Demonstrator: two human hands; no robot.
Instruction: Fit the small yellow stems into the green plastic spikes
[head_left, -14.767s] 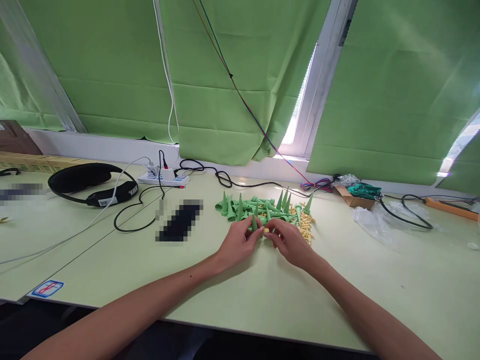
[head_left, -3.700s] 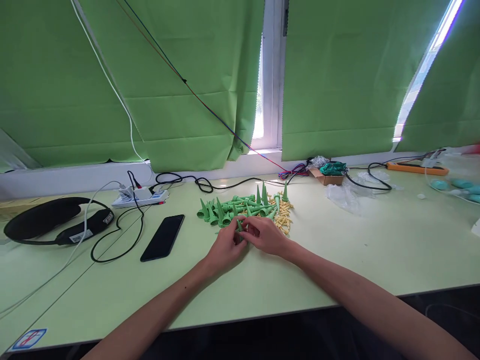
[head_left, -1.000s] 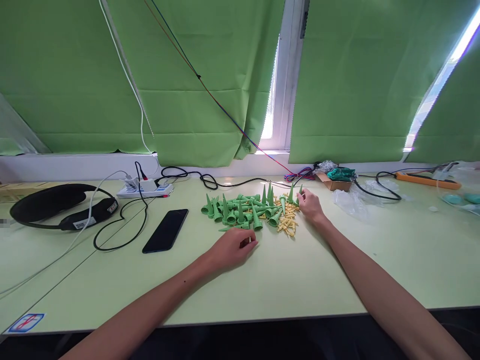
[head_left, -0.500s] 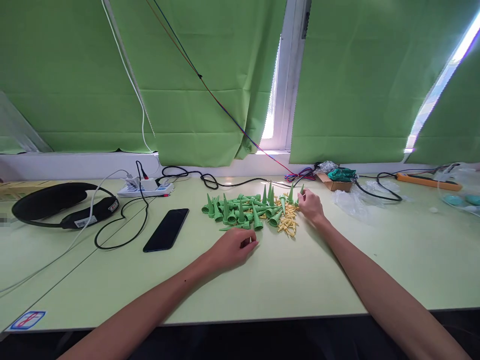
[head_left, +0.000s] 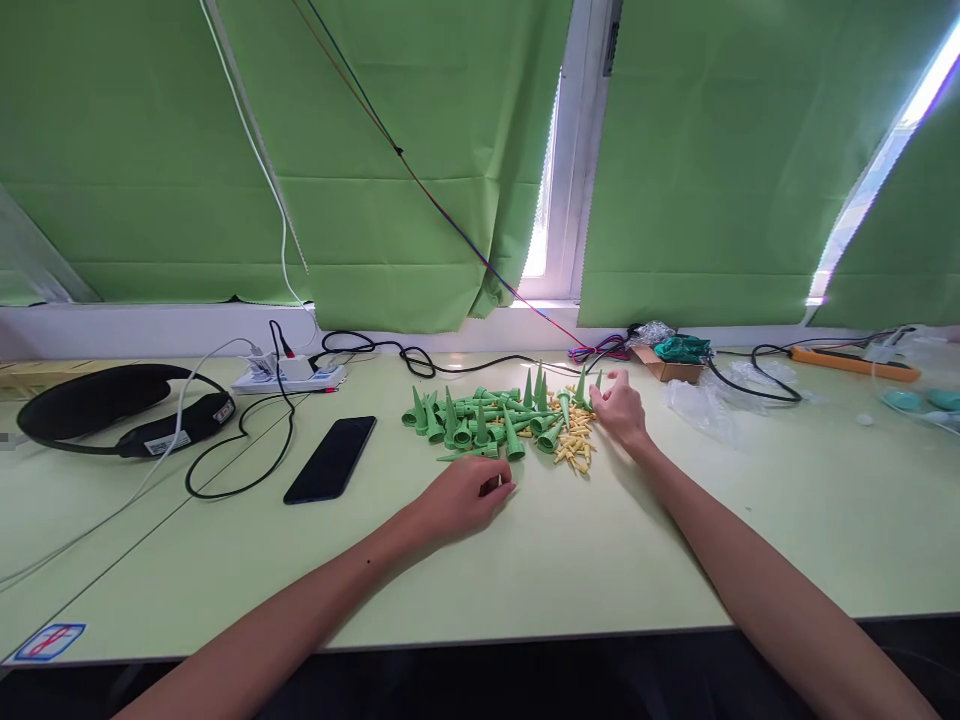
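Note:
My left hand (head_left: 466, 494) rests on the table just in front of the pile, its fingers loosely curled together and no object showing in them. At the pile's right end is my right hand (head_left: 619, 409), with index finger lifted and thumb apart from it. Beside its thumb an upright green cone-shaped nozzle (head_left: 598, 380) stands; whether the thumb touches it I cannot tell. Several green pointed nozzles (head_left: 512, 437) lie heaped between the hands, some upright, others on their sides. Small yellow pointed pieces (head_left: 576, 444) are scattered at the heap's right side.
A black phone (head_left: 331, 461) lies to the left. Beyond it are a black neckband device (head_left: 169, 427) and a white power strip (head_left: 294, 377) with cables. Rear right holds a small cardboard box (head_left: 670, 368), clear plastic bags (head_left: 701, 408) and an orange device (head_left: 855, 362).
My right index finger has lifted away from the green nozzle at the right end, and the hand has opened slightly. My left hand has stayed in place.

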